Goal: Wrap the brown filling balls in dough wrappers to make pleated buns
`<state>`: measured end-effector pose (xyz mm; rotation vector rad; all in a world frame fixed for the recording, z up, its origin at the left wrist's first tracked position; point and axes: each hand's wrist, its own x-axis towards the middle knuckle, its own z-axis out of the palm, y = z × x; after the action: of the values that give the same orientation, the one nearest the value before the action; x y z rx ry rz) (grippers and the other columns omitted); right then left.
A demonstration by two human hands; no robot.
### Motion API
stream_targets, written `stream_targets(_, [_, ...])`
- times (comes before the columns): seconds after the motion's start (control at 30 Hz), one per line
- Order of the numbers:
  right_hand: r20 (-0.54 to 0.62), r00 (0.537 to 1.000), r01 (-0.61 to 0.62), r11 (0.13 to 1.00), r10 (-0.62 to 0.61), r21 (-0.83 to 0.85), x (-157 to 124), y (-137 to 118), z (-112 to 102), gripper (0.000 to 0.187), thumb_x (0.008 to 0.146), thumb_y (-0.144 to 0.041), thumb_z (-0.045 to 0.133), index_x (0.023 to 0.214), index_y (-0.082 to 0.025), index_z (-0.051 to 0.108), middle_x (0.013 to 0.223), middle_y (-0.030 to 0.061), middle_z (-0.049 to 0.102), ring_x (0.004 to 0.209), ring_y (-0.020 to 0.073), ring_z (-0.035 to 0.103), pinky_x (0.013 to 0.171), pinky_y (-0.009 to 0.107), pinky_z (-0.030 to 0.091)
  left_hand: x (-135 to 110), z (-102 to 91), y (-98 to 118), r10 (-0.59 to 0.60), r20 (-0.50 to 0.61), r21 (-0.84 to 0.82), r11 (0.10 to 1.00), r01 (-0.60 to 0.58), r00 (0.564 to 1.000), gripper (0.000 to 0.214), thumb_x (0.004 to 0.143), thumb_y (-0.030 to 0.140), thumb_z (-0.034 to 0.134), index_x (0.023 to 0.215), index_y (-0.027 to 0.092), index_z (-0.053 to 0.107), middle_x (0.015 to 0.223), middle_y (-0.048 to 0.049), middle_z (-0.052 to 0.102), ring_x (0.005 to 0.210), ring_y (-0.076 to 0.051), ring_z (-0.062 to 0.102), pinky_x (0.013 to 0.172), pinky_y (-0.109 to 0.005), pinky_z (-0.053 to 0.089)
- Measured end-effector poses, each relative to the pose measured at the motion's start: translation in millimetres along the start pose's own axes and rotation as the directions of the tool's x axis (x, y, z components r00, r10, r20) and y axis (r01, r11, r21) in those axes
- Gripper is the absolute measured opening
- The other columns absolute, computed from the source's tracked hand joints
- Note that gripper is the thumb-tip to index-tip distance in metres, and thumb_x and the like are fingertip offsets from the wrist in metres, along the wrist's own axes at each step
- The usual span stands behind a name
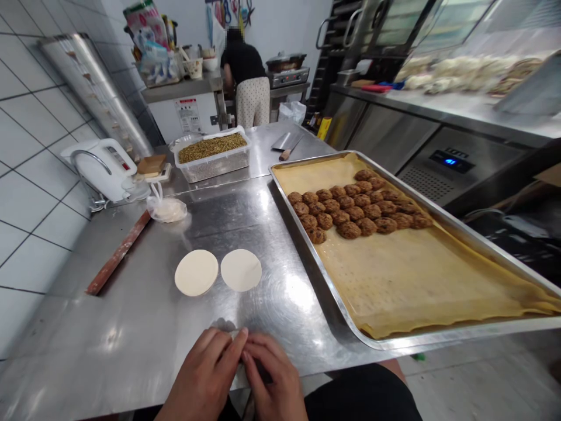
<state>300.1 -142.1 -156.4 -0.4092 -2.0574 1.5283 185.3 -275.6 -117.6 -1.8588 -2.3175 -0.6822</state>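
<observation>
At the table's near edge my left hand [209, 368] and my right hand [272, 374] meet, fingertips pinched together. Between them shows a bit of a pale dough wrapper [235, 334]; the fingers hide most of it and anything inside. Just beyond the hands lie two flat round dough wrappers, a cream one [196, 273] on the left and a whiter one [241, 270] on the right, side by side. To the right, a big metal tray [322, 264] lined with yellowish paper holds rows of brown filling balls [346, 202].
Left on the steel table are a wooden rolling pin [118, 254], a tied plastic bag [169, 209] and a white kettle [103, 169]. Farther back stand a plastic tub [214, 166] of greenish-brown crumbs, and a scraper [286, 142] beside a brush [289, 151]. Another person [245, 70] bends at the back counter.
</observation>
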Motion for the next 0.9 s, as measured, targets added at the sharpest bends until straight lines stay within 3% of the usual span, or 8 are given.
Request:
stream_targets(0.1, [-0.018, 1.000, 0.018, 0.999, -0.017, 0.051, -7.3, 6.9, -6.0, 0.023, 0.104, -0.027, 0.057, 0.116, -0.024, 0.077, 0.115, 0.0128, 0.076, 0.107, 0.0256, 0.073, 0.094, 0.038, 0.062, 1.6, -1.1, 1.0, -0.041, -0.050, -0.054, 0.998, 0.039, 0.998, 0.024, 0.101, 0.007, 0.050, 0.118, 0.016, 0.065, 0.093, -0.0065, 0.066, 0.081, -0.018, 0.060, 0.072, -0.032, 0.055])
stream_targets(0.2, [-0.075, 0.975, -0.187, 0.952, 0.210, 0.244, -7.5, 4.3, -10.5, 0.029, 0.106, -0.042, 0.055, 0.116, -0.024, 0.075, 0.121, 0.0126, 0.075, 0.116, 0.0268, 0.070, 0.103, 0.040, 0.058, 8.7, -6.7, 10.6, -0.133, -0.151, -0.171, 0.980, 0.107, 0.979, 0.019, 0.101, 0.008, 0.052, 0.106, 0.019, 0.067, 0.089, -0.0047, 0.066, 0.079, -0.016, 0.061, 0.071, -0.030, 0.055])
stream_targets(0.27, [0.065, 0.917, -0.378, 0.807, 0.392, 0.453, -3.5, -3.9, -8.3, 0.042, 0.106, -0.054, 0.050, 0.117, -0.022, 0.074, 0.120, 0.0124, 0.075, 0.114, 0.0264, 0.070, 0.100, 0.038, 0.058, 14.4, -12.9, 20.2, -0.205, -0.187, -0.278, 0.949, 0.148, 0.961, 0.017, 0.101, 0.010, 0.053, 0.102, 0.020, 0.067, 0.089, -0.0037, 0.067, 0.081, -0.015, 0.064, 0.073, -0.028, 0.056])
stream_targets(0.33, [0.273, 0.832, -0.534, 0.567, 0.482, 0.627, 1.8, -14.2, -1.5, 0.054, 0.104, -0.063, 0.047, 0.116, -0.018, 0.073, 0.107, 0.0127, 0.077, 0.094, 0.0242, 0.074, 0.080, 0.034, 0.062, 18.5, -19.3, 29.7, -0.266, -0.183, -0.370, 0.911, 0.184, 0.947, 0.016, 0.101, 0.012, 0.055, 0.099, 0.021, 0.067, 0.091, -0.0031, 0.068, 0.085, -0.014, 0.068, 0.073, -0.025, 0.057])
stream_targets(0.43, [0.351, 0.758, -0.590, 0.350, 0.549, 0.728, 7.5, -28.2, 9.4, 0.061, 0.095, -0.072, 0.056, 0.101, -0.014, 0.072, 0.068, 0.0038, 0.067, 0.052, 0.0135, 0.058, 0.047, 0.022, 0.046, 19.4, -26.2, 39.1, -0.316, -0.167, -0.448, 0.868, 0.214, 0.934, 0.016, 0.102, 0.015, 0.055, 0.098, 0.023, 0.070, 0.092, -0.0020, 0.070, 0.082, -0.012, 0.071, 0.069, -0.020, 0.059])
stream_targets(0.5, [0.290, 0.755, -0.571, 0.372, 0.589, 0.732, 8.4, -35.1, 11.6, 0.058, 0.091, -0.072, 0.063, 0.090, -0.014, 0.069, 0.058, -0.0016, 0.057, 0.046, 0.0096, 0.049, 0.044, 0.019, 0.039, 17.3, -29.7, 41.5, -0.300, -0.156, -0.446, 0.872, 0.203, 0.941, 0.020, 0.102, 0.016, 0.054, 0.109, 0.024, 0.071, 0.094, -0.0022, 0.072, 0.079, -0.011, 0.072, 0.067, -0.018, 0.060])
stream_targets(0.6, [0.279, 0.771, -0.570, 0.427, 0.572, 0.701, 6.2, -42.6, 6.4, 0.058, 0.090, -0.073, 0.064, 0.083, -0.015, 0.067, 0.059, -0.0013, 0.058, 0.049, 0.0104, 0.053, 0.047, 0.020, 0.044, 14.1, -35.5, 43.3, -0.219, -0.131, -0.382, 0.911, 0.154, 0.967, 0.028, 0.102, 0.015, 0.054, 0.126, 0.023, 0.067, 0.098, -0.0042, 0.073, 0.081, -0.012, 0.072, 0.072, -0.021, 0.061])
stream_targets(0.9, [0.342, 0.735, -0.644, 0.445, 0.586, 0.622, -3.4, -45.3, -2.5, 0.052, 0.086, -0.070, 0.069, 0.079, -0.020, 0.060, 0.054, -0.0070, 0.047, 0.044, 0.0099, 0.047, 0.039, 0.018, 0.035, 3.5, -35.2, 63.3, -0.038, -0.264, -0.163, 0.987, -0.005, 0.964, 0.026, 0.096, 0.001, 0.052, 0.110, 0.017, 0.066, 0.087, -0.0055, 0.069, 0.077, -0.016, 0.066, 0.072, -0.028, 0.059])
